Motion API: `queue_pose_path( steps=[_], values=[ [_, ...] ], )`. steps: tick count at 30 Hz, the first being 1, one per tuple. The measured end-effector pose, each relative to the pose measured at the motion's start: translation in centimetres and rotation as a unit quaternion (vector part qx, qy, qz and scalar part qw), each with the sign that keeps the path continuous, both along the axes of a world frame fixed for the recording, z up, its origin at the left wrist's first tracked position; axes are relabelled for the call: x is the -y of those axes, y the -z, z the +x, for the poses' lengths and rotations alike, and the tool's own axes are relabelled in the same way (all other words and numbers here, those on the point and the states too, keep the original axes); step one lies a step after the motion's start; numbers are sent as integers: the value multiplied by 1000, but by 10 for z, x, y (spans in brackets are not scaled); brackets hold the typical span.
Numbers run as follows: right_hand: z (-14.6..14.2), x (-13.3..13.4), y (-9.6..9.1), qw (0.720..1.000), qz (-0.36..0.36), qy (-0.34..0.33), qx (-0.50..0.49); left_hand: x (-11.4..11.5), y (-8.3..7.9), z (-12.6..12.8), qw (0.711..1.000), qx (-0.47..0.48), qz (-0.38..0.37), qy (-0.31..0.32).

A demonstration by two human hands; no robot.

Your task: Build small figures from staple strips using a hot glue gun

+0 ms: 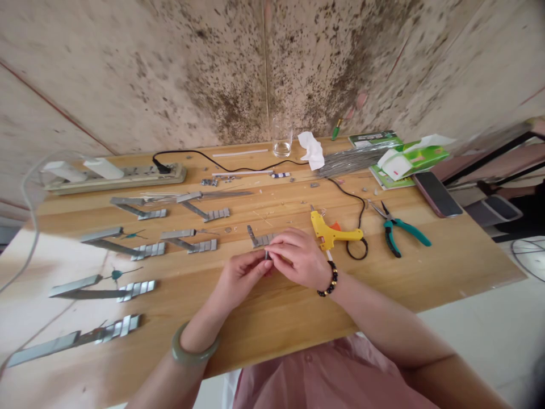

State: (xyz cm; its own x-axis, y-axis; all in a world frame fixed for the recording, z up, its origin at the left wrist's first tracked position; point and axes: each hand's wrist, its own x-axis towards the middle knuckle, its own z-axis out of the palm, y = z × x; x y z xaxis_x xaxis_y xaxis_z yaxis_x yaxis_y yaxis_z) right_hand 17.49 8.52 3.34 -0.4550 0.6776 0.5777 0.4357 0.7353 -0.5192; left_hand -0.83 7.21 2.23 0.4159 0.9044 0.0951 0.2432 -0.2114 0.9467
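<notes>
Both my hands meet at the middle of the wooden table. My left hand pinches a small grey metal piece with its fingertips. My right hand, with a dark bead bracelet at the wrist, curls its fingers over the same piece from the right. Just beyond my fingers lies a grey folded metal strip part. A yellow glue gun lies close to my right hand, its black cord running to the back.
Several finished grey metal strip pieces lie in rows on the left. Teal pliers, a phone, a green tissue box, a wire bundle, a glass and a power strip stand around the table's back and right.
</notes>
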Motion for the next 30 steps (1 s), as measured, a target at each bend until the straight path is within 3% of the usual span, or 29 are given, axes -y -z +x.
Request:
queue_pose_path(
  steps=[9, 21, 30],
  values=[
    [1, -2, -2, 997, -66, -11, -45, 1, -7, 2, 1000, -3, -11, 10],
    [-1, -1, -1, 995, -81, -10, -61, 0, -9, 4, 1000, 13, -1, 10],
    [-2, 0, -2, 986, -132, 4, -99, -1, 1, 3, 999, 8, 36, -17]
  ],
)
